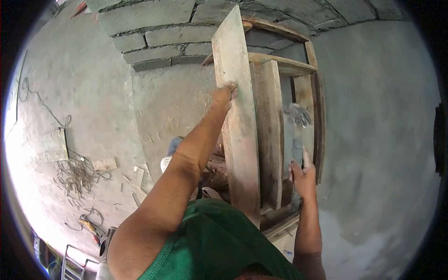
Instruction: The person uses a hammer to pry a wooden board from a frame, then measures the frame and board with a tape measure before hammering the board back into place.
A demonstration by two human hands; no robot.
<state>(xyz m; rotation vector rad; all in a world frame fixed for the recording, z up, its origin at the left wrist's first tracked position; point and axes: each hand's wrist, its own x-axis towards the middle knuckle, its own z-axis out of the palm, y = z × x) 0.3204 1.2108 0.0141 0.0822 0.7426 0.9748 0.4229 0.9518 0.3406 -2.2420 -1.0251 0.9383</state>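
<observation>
My left hand [226, 92] is closed at the left edge of a long wooden plank [238, 126], its fingers curled over the board's face. Whether a small piece sits between those fingers is hidden. My right hand [303, 177] grips a hammer [298, 144] by its handle, thumb and fingers wrapped round it. Motion blurs the hammer's metal head, which is raised over the right part of a wooden frame [282, 65]. Inside that frame, a second upright board [272, 135] stands beside the plank.
A grey block wall [168, 37] rises at the top, and a plastered surface [373, 121] lies to the right. Scattered nails or metal bits [77, 177], cables, wood scraps [105, 164] and a yellow power tool [88, 226] lie on the concrete floor at left.
</observation>
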